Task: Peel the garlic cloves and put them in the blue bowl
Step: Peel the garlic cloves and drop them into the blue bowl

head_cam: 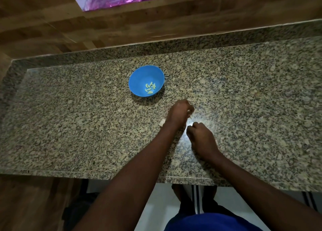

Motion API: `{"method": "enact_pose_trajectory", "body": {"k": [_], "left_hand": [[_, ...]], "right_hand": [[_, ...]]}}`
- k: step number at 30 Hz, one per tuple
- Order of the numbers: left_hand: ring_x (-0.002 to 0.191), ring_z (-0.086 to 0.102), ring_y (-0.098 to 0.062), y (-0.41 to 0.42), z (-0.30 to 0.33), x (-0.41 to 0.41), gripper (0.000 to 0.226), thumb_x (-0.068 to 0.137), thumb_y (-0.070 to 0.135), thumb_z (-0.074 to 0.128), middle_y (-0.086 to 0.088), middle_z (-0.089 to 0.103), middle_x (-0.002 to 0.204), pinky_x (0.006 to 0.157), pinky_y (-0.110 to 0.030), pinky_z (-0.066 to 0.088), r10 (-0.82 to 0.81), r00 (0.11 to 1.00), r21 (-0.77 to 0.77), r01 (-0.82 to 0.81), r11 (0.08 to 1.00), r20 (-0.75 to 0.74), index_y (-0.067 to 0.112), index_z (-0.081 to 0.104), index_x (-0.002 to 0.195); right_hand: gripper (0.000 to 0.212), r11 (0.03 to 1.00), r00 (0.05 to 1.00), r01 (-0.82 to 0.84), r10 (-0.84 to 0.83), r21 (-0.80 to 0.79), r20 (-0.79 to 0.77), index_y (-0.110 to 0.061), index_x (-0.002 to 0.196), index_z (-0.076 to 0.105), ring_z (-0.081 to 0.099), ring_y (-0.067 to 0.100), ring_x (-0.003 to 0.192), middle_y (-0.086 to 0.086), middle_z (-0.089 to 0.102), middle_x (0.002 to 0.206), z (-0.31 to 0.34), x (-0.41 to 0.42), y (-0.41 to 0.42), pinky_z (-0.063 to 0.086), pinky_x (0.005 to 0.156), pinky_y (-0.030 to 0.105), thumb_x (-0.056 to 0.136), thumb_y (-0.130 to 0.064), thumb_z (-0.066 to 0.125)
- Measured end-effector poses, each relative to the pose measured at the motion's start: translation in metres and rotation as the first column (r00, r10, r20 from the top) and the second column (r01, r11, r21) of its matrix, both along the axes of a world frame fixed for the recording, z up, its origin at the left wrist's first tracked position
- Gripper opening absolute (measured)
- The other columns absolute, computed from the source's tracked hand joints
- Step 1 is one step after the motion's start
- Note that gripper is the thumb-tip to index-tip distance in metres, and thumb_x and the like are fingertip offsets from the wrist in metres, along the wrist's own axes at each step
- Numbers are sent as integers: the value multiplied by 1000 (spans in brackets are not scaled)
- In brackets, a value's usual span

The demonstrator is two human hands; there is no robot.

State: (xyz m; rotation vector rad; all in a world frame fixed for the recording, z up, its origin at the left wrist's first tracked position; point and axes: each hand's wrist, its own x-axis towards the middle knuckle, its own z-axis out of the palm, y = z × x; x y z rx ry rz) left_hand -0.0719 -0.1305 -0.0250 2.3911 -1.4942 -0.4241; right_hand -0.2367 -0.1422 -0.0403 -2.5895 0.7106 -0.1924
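Our left hand (180, 112) pinched a garlic clove (189, 111); whether the curled right hand (200, 135) held anything, we could not tell. The blue bowl (139, 77) sat far-left, nearer the left hand.

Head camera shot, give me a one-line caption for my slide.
Peeled garlic cloves sit in the blue bowl while both hands work above the granite counter.

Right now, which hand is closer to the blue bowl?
The left hand. It reaches farther across the counter toward the blue bowl; the right hand sits nearer the person, farther from it.
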Motion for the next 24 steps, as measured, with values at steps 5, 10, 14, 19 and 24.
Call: {"method": "enact_pose_trajectory", "body": {"k": [5,10,14,19,24], "left_hand": [[73,58,-25,33,-11,-12,5,79,8,67,-7,62,83,58,-39,51,42,989,-4,-42,999,145,7,70,75],[66,51,-19,65,-17,-39,16,71,-2,67,-3,58,73,53,-38,47,238,967,-89,-231,969,85,12,62,67],[70,55,-18,59,-7,-67,22,79,2,61,-6,61,75,68,-40,45,339,902,-158,-388,908,-266,20,58,68],[64,45,-18,44,-6,-95,24,72,-1,62,-2,49,70,56,-32,27,277,946,-128,-299,946,-167,17,51,62],[55,42,-20,53,-14,-112,27,63,-12,69,-5,49,65,44,-31,27,187,977,-71,-181,981,98,11,54,64]], "right_hand": [[23,988,989,148,-148,36,-9,-13,76,51,44,23,64,3,48,72,-1,-15,-13,40,52,37,77,7,63],[19,857,900,393,-432,332,51,-11,92,76,64,21,76,6,73,86,5,-27,-27,46,71,27,83,2,65],[13,712,835,476,-550,517,-11,-12,87,80,68,13,72,1,76,82,11,-32,-36,46,64,17,87,-6,69],[7,600,767,564,-636,567,-91,-16,78,78,68,17,74,0,73,75,17,-34,-40,46,67,25,85,-16,75],[21,509,733,573,-669,642,-124,-17,67,71,68,17,57,3,71,65,20,-40,-38,58,53,29,86,-11,74]]}}
